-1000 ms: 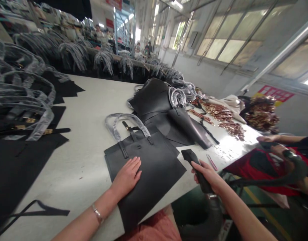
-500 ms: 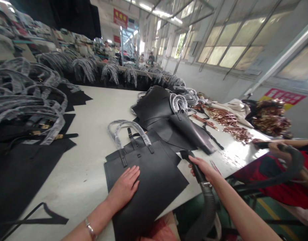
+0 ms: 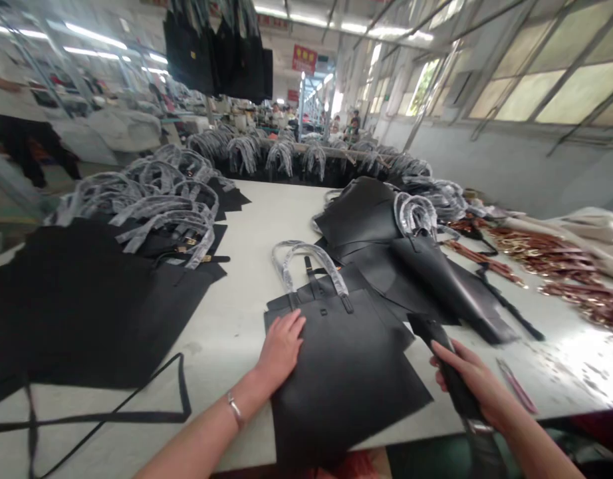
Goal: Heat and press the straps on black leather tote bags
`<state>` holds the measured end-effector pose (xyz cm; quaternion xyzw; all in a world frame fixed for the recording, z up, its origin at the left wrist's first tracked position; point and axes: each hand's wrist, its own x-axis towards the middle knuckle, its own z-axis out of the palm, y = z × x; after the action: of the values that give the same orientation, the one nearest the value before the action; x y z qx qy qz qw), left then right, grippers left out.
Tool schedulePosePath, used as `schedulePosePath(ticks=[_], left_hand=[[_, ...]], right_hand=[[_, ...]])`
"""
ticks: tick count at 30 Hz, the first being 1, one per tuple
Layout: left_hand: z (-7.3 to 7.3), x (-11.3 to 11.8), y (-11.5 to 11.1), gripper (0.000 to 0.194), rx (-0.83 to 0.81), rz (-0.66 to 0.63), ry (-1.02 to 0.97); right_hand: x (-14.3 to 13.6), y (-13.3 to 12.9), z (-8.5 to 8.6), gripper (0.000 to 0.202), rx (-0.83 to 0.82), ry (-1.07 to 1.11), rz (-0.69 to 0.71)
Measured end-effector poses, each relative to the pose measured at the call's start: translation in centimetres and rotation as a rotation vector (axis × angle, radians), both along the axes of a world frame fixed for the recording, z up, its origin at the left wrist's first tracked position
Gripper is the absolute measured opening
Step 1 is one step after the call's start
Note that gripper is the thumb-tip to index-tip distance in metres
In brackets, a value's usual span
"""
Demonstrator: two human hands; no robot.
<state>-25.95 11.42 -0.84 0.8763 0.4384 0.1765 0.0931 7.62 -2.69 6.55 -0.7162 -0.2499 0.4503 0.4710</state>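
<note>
A black leather bag (image 3: 346, 359) lies flat on the table in front of me, its two plastic-wrapped handles (image 3: 306, 249) pointing away. My left hand (image 3: 281, 346) rests on its upper left part, fingers stretched out just below a handle's base. In my right hand (image 3: 466, 372) is a black hose nozzle (image 3: 449, 359), with my fingers wrapped round it. The nozzle's flat tip is to the right of the bag, near the black leather pieces behind. Its hose runs down out of view at the bottom.
Stacked black bags (image 3: 97, 299) with wrapped handles cover the left side. More black leather pieces (image 3: 411, 266) lie behind the bag. Brown straps (image 3: 540, 253) and a pair of small snips (image 3: 516, 386) are on the right. A loose black strap (image 3: 137, 417) lies front left.
My view has turned left, so the table's contents appear further right. My left hand has slid up the bag toward the handle base. The co-worker's arms at the right have left the view.
</note>
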Motion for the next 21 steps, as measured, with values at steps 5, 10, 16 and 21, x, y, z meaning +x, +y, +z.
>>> schedulePosePath(ticks=[5,10,16,21], left_hand=[[2.2,-1.9,2.8,0.061,-0.097,0.456,0.152],[2.7,-2.4,4.4,0.032,-0.393,0.376,-0.124],[10.1,-2.9,4.7,0.044,-0.731,0.186,-0.973],[21.1,-4.6,3.8,0.042,-0.697,0.092,-1.262]], right_hand=[[-2.1,-2.1,0.8,0.035,-0.012,-0.016,0.071],[-3.6,-3.4,0.2,0.064,0.003,-0.038,0.103],[-2.6,-4.4,-1.1,0.075,0.049,-0.067,0.012],[-1.7,-5.1,-2.1,0.083,0.062,-0.035,-0.02]])
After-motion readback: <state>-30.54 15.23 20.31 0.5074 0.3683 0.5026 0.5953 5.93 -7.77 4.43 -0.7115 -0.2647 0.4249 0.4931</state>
